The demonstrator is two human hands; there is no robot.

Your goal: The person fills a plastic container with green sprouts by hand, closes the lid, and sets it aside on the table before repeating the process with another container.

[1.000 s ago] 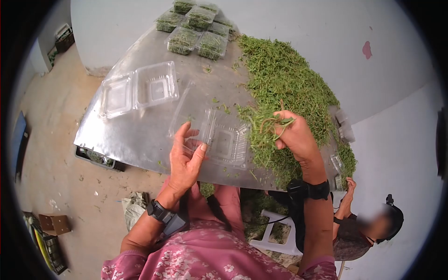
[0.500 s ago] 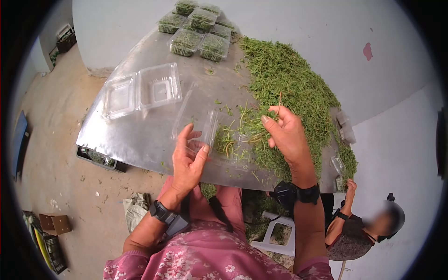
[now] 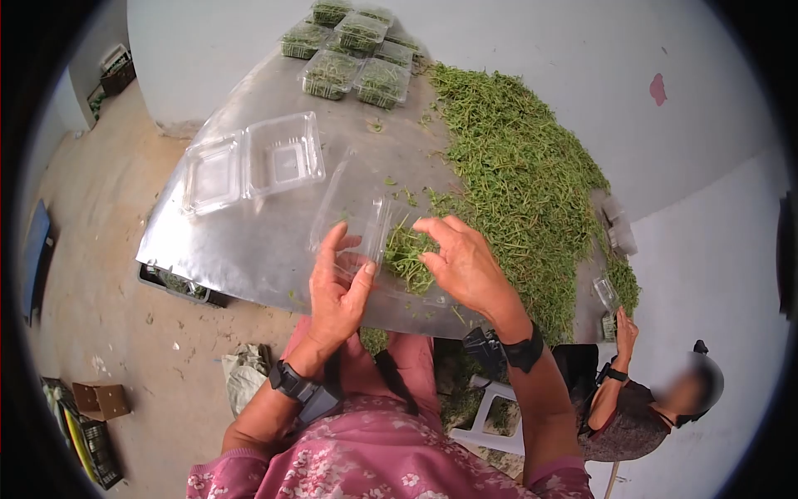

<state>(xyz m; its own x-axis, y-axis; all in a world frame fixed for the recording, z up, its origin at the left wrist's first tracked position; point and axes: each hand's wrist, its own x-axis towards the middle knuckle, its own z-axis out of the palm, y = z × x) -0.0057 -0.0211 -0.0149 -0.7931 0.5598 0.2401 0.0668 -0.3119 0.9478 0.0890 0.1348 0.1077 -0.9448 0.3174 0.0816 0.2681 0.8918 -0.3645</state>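
Observation:
My left hand (image 3: 339, 287) grips the edge of an open clear plastic container (image 3: 353, 195), thumb and fingers on either side of its hinge. Green sprigs (image 3: 409, 256) lie in the container's right half. Over that half is my right hand (image 3: 465, 262), thumb and index finger apart at the sprigs, with nothing held between them. Just right of it spreads a large heap of green sprigs (image 3: 524, 175) on the metal table (image 3: 249, 241).
Another open container (image 3: 283, 154) lies on the table's left. Filled, closed containers (image 3: 331, 75) are stacked at the far end. At lower right, a co-worker (image 3: 632, 416) has a hand by a small container (image 3: 609, 324). A white stool (image 3: 492, 424) stands below the table.
My right hand has moved left and down from the heap to the container and let go of its sprigs. More greens now lie in that half. My left hand has hardly moved.

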